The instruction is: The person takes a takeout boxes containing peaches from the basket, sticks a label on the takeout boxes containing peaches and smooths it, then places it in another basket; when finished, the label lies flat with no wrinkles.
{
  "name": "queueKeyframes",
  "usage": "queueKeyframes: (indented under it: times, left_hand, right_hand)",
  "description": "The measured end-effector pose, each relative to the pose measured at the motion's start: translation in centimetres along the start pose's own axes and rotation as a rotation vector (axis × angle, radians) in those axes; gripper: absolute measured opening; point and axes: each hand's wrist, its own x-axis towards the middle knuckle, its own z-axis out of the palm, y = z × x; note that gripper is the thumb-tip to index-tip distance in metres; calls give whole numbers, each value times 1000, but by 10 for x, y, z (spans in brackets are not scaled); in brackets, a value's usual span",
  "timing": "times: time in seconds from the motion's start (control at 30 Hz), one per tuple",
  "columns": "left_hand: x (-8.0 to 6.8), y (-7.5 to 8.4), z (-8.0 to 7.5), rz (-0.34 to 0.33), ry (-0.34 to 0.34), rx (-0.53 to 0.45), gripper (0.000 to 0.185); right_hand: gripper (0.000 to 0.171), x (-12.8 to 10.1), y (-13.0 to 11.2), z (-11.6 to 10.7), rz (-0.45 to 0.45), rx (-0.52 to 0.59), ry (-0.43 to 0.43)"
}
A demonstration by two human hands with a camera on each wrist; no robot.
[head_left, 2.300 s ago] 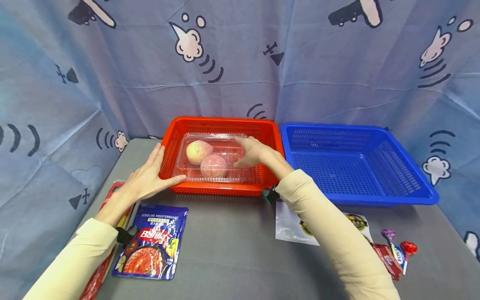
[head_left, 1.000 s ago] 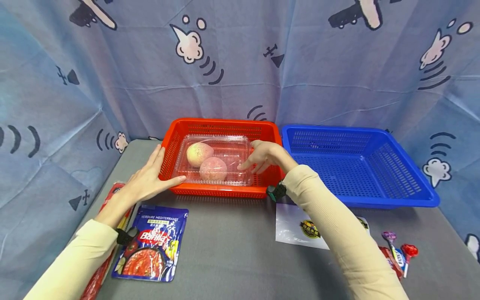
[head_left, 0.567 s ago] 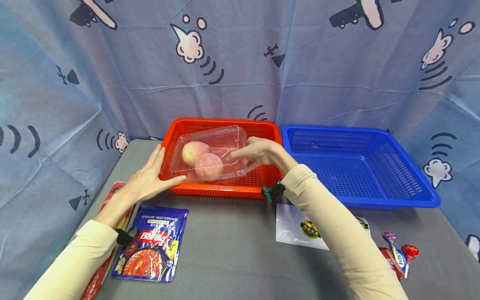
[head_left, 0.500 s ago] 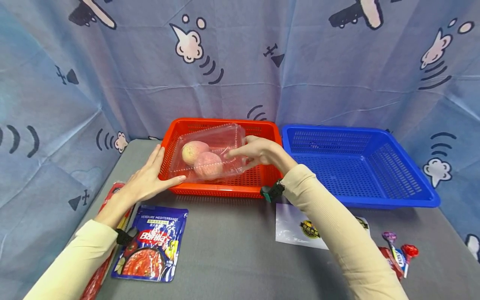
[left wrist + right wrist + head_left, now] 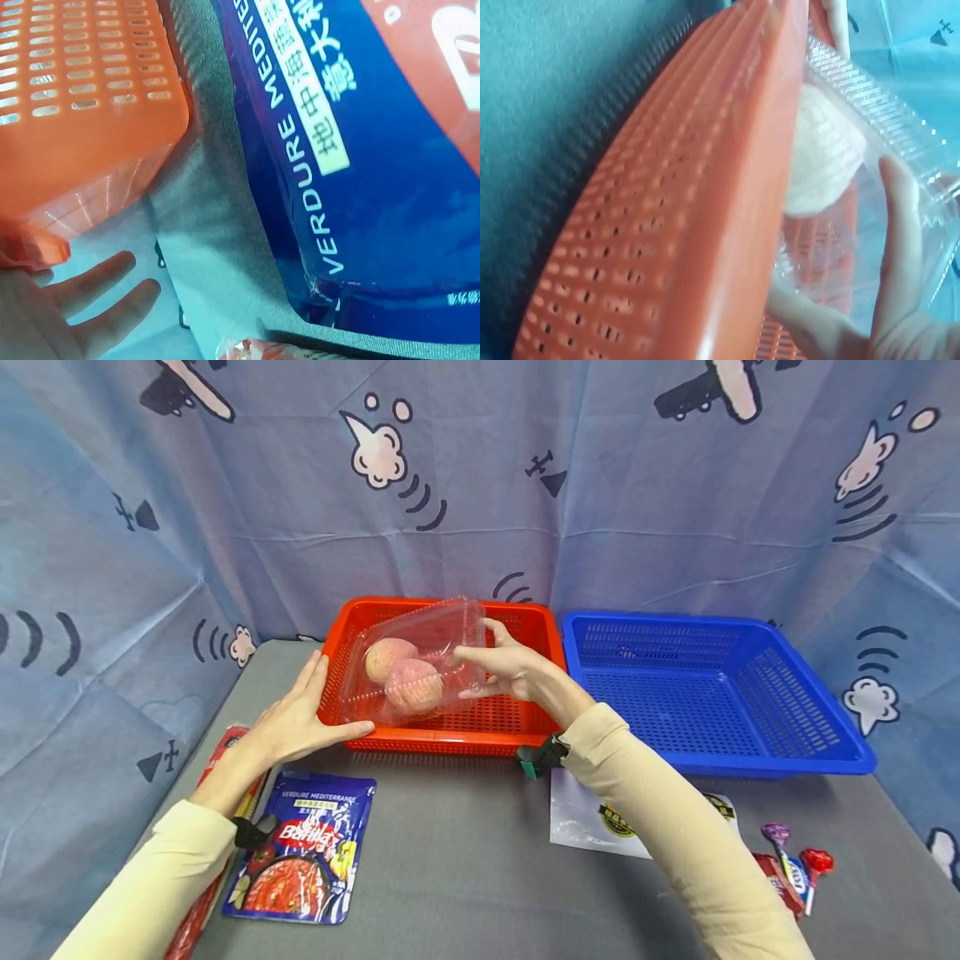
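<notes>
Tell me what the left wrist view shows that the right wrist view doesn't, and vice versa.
Left wrist only: the blue pouch and an edge of the red packet at the bottom.

Right wrist only: the right hand and a peach. The clear box shows plainly here; whether the left view's glints through the basket's holes are also the box, I can't tell.

Both: the red basket, the grey table, the curtain and, it seems, the left hand, with a finger at the right view's top edge.
</notes>
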Motion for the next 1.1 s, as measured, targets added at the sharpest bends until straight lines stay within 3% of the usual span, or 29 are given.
queueKeyframes:
  times: [0.23, 0.67, 1.1]
  left_hand:
    - [0, 4, 0, -34, 8, -3, 131]
    - [-1, 2, 0, -32, 18, 1, 131]
    - [-1, 0, 2, -26, -1, -24, 132]
  right_hand:
    - [86, -16, 2, -2, -61, 21, 36]
    - [82, -54, 9, -7, -129, 68, 53]
    - [79, -93, 17, -34, -183, 116, 109]
